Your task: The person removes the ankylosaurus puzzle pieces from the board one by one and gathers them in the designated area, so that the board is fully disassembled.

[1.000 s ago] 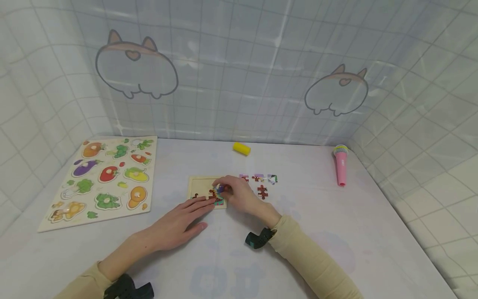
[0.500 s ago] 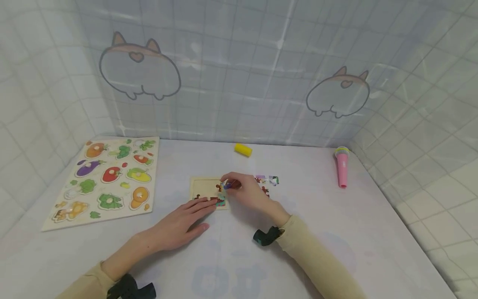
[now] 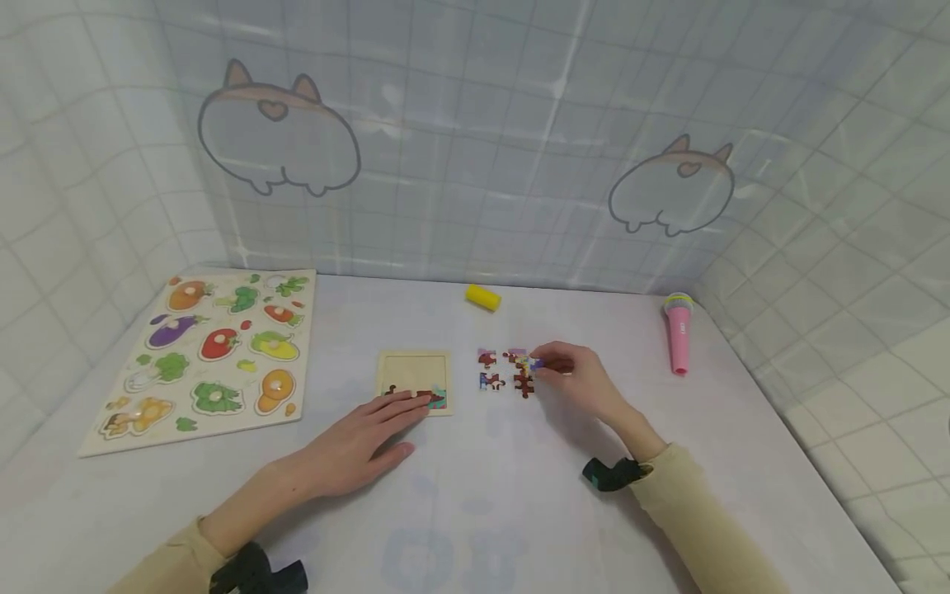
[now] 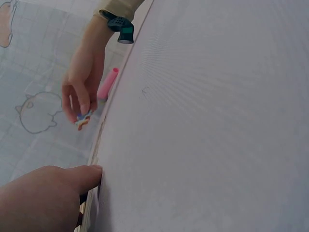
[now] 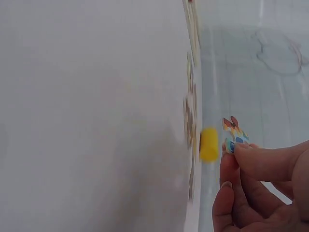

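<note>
My right hand point(image 3: 582, 379) pinches a colourful jigsaw piece point(image 5: 235, 133) between thumb and fingertips, lifted off the table. In the head view it hovers at the right side of several loose jigsaw pieces point(image 3: 524, 385), partly covering that group. My left hand point(image 3: 349, 445) lies with straight fingers across the near edge of a small square wooden puzzle tray point(image 3: 416, 369). A row of fitted pieces point(image 3: 438, 399) shows along the tray's near side, partly under those fingers. In the left wrist view, the left thumb point(image 4: 87, 178) lies low beside the tray's edge.
A large vegetable puzzle board point(image 3: 245, 371) lies at the left. Behind the loose pieces is a yellow cylinder point(image 3: 483, 298). Far right, a pink toy microphone point(image 3: 679, 334) lies near the table's edge. A tile-patterned curtain point(image 3: 475, 165) borders the back.
My right hand has moved rightward from over the tray to the loose pieces, still pinching a jigsaw piece. Uncovered, the tray's upper part shows bare wood. My left hand has stayed in place.
</note>
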`<state>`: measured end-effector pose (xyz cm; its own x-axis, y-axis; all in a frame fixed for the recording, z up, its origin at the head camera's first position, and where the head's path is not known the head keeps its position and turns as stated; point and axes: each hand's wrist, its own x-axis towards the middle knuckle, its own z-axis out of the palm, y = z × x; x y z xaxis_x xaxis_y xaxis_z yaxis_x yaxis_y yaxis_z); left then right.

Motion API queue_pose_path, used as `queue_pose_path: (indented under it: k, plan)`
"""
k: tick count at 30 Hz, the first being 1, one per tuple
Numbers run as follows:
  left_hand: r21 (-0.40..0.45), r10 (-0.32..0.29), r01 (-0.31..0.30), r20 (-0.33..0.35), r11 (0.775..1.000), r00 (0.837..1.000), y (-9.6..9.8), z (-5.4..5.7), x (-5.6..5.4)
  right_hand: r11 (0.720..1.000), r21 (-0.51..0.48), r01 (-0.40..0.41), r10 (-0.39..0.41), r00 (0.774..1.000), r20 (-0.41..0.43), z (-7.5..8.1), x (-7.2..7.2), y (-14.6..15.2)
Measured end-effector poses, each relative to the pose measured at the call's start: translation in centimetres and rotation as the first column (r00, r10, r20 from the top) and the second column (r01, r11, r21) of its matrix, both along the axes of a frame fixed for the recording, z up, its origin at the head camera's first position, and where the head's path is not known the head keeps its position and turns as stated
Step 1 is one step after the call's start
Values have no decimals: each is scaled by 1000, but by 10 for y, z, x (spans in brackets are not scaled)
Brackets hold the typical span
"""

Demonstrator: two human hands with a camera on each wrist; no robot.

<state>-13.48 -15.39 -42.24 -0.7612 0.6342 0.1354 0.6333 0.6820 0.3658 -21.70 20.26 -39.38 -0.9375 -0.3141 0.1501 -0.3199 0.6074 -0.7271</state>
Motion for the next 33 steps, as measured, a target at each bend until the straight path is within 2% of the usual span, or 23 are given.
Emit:
queue_pose_path:
  k: [4,8,13,18,27,33]
  plan:
    - [-3,3,-3,3,1000,1000,0,0,0,998,5,55,-55,999,-1,0,0,25]
    - [-3,10,-10,-1,1000,1000,0,-1,1,998,30,62,-63,998,16,0,-2,37]
    - [8,15,-15,0,1000,1000,0,0,2,998,56,21,-24,998,54,0,-3,40]
    - [2,18,-18,9,1000,1000,0,0,2,996,91,-11,4,998,70,-7,-3,40]
    - [-3,12,-12,9,1000,1000,1,1,1,992,124,-19,20,1000,-9,-14,-3,38]
    - [-12,17,-17,18,1000,1000,1,1,0,990,141,-22,24,1000,-13,-17,-3,38]
